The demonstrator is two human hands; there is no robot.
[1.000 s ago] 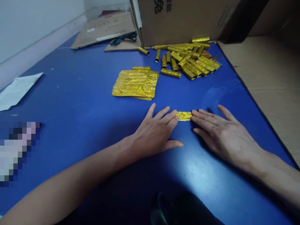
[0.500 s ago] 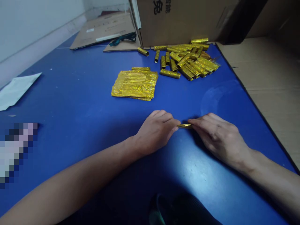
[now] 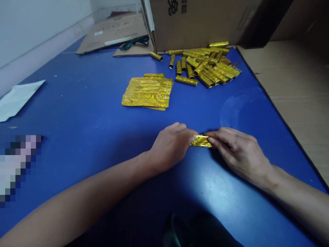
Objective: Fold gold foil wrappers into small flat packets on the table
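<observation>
Between my two hands is a small shiny gold piece (image 3: 202, 141), its flat face turned toward the camera. My left hand (image 3: 173, 145) pinches its left end with thumb and fingers. At the right end, my right hand (image 3: 238, 152) is closed on it in the same way. A stack of flat gold sheets (image 3: 147, 92) lies on the blue table (image 3: 84, 127), beyond my left hand. Behind and to the right is a loose pile of gold tubes (image 3: 205, 77), several with open ends showing. My fingertips partly cover the held piece.
Large cardboard (image 3: 205, 24) stands at the back. Flat cardboard (image 3: 120, 29) with a dark cord (image 3: 136, 43) lies back left. A pale sheet (image 3: 20, 97) and a pixelated object (image 3: 20, 161) are at the left. Cardboard (image 3: 295, 89) borders the table's right edge.
The gold piece between my hands, seen as a thin edge before, now shows a wider face. My fingers have shifted slightly on it. The stack and the tubes have not moved.
</observation>
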